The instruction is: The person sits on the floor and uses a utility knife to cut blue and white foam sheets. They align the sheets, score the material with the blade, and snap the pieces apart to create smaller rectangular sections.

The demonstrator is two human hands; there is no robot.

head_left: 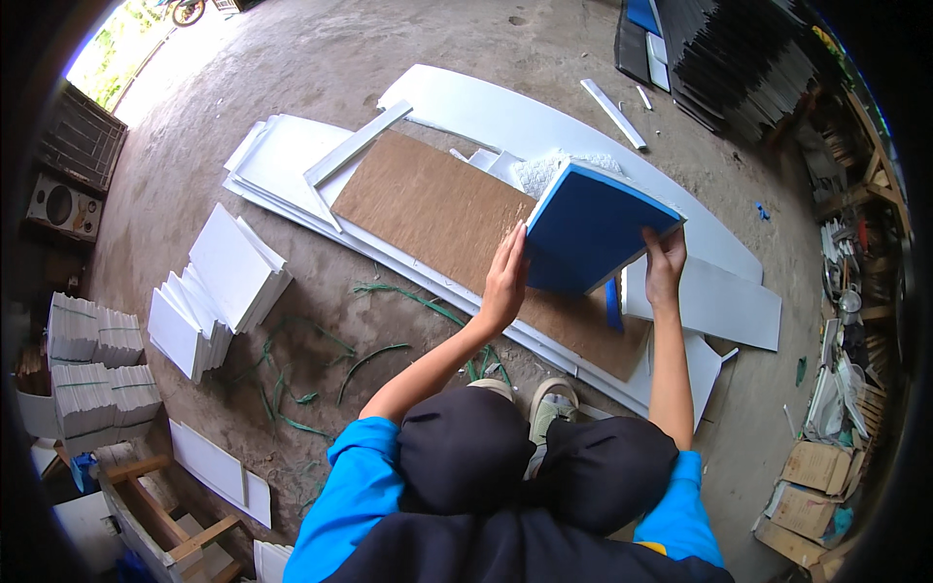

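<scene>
A rectangular panel (595,228) with a blue face and white edges is held tilted between my two hands. Along its left edge lie the flat fingers of my left hand (505,280). My right hand (665,270) grips the right edge, with a fingertip on the blue face. Beneath the panel, a brown board (428,199) rests on a stack of large white sheets (292,160). A blue strip (613,306) stands out below the panel's lower corner. Behind it, a long white sheet (466,102) with a curved edge reaches across the floor.
White strips (362,144) lie over the stack's left part. Piled white panels (228,282) stand on the floor at left, near green twine (364,374). At lower left is a wooden frame (146,515); cardboard boxes (816,466) sit at right. Dark sheets (729,58) are stacked far right.
</scene>
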